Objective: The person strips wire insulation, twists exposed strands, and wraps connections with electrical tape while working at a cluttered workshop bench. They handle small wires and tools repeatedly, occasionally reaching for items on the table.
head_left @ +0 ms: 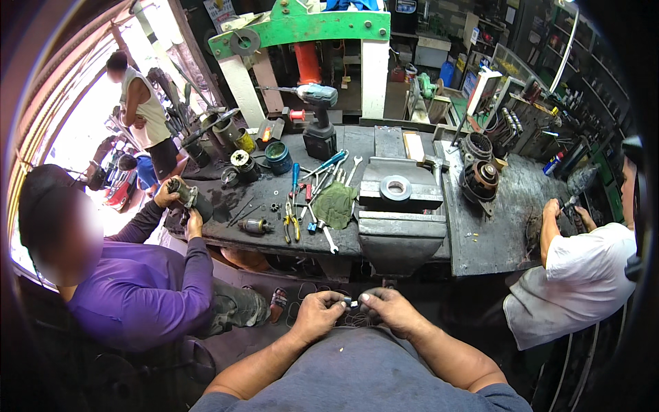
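Observation:
My left hand (319, 312) and my right hand (388, 310) meet in front of my torso, fingertips pinched on a small dark-and-white piece (352, 303), too small to identify. Thin wires or cords (353, 317) hang below and around my hands. Just beyond them stands the large dark metal vise (400, 237), with a roll of tape (395, 188) lying on it. On the bench to its left are pliers (292, 220), several wrenches and screwdrivers, a green cloth (333, 209) and a cordless power tool (319, 123) standing upright.
A co-worker in purple (130, 288) holds a cylindrical part (192, 202) at left. A co-worker in white (576, 268) works at the right bench (494, 240), near a motor part (480, 182). Two people (144, 110) are by the bright opening. A green press frame (302, 38) stands behind.

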`<action>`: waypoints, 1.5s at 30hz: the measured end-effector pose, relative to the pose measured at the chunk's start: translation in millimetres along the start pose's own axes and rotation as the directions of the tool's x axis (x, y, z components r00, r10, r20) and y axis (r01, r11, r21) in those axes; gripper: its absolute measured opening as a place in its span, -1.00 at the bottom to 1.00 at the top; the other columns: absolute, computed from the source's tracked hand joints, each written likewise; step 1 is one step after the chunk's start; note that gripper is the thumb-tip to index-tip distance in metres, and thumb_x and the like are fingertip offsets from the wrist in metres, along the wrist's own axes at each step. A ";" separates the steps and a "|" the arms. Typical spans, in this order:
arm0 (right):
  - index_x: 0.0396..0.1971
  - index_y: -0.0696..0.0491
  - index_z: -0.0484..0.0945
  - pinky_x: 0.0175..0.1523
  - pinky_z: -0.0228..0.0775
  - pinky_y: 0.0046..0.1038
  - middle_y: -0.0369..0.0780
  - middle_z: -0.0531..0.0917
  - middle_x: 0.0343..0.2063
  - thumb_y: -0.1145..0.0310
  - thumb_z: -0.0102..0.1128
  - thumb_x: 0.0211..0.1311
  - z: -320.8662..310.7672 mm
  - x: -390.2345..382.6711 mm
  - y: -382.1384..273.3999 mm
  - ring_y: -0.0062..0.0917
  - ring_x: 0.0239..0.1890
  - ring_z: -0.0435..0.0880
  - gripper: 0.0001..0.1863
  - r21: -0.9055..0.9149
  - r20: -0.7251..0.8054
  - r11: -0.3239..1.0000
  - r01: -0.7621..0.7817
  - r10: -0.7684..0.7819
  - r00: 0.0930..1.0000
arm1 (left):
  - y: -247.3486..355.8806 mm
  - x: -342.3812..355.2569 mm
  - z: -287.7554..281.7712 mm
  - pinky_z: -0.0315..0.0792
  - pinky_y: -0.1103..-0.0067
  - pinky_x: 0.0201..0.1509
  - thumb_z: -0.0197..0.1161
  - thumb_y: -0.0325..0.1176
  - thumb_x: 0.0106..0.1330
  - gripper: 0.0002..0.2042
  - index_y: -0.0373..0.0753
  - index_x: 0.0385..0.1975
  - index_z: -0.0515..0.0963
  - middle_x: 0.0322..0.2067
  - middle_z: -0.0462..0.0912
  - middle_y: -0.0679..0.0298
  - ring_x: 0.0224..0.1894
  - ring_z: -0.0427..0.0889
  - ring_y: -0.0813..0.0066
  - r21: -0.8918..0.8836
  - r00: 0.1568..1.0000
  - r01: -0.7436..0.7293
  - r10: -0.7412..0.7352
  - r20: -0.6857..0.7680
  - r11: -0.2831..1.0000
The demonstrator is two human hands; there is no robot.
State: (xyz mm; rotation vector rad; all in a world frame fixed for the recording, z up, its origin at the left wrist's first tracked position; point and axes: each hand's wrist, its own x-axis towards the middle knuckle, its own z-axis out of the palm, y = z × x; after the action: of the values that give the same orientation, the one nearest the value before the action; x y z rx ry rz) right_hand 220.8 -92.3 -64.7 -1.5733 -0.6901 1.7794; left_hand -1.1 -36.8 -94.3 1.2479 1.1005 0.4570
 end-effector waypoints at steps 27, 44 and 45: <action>0.32 0.11 0.60 0.43 0.52 -0.18 -0.02 0.62 0.29 0.25 0.41 0.51 0.6 5.7 -0.2 -0.13 0.31 0.66 -0.51 -0.505 0.251 0.568 0.650 -0.623 0.740 | 14.0 -11.7 -5.1 0.65 0.50 -0.07 0.37 -0.25 0.58 -0.71 -0.35 0.07 0.75 -0.18 0.87 0.20 -0.18 0.79 0.56 0.028 0.999 -0.036 0.036 0.024 0.999; -0.08 0.18 0.77 0.12 0.59 -0.30 -0.15 0.75 -0.09 0.33 0.40 0.50 -11.4 -4.7 -22.2 -0.30 0.00 0.75 -0.78 -0.597 0.286 0.615 0.516 -0.438 0.852 | 54.3 -0.3 -8.4 0.66 0.44 -0.16 0.36 -0.39 0.55 -0.81 -0.37 -0.01 0.73 -0.21 0.86 0.09 -0.26 0.83 0.40 0.178 0.984 -0.168 0.174 -0.022 0.970; -0.07 0.17 0.78 0.13 0.59 -0.31 -0.16 0.75 -0.07 0.33 0.41 0.50 -10.7 -4.1 -20.1 -0.32 0.02 0.74 -0.78 -0.558 0.269 0.643 0.525 -0.457 0.847 | 55.8 0.1 -7.2 0.66 0.50 -0.28 0.34 -0.42 0.57 -0.82 -0.36 0.02 0.72 -0.26 0.85 0.14 -0.36 0.80 0.49 0.136 0.977 -0.207 0.212 -0.025 0.969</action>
State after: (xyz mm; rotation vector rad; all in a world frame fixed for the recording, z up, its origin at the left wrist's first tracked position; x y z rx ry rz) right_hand 234.3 -82.9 -48.4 -1.4618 -1.7182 1.2699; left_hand 7.9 -15.4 -43.0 1.4864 1.0499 0.5770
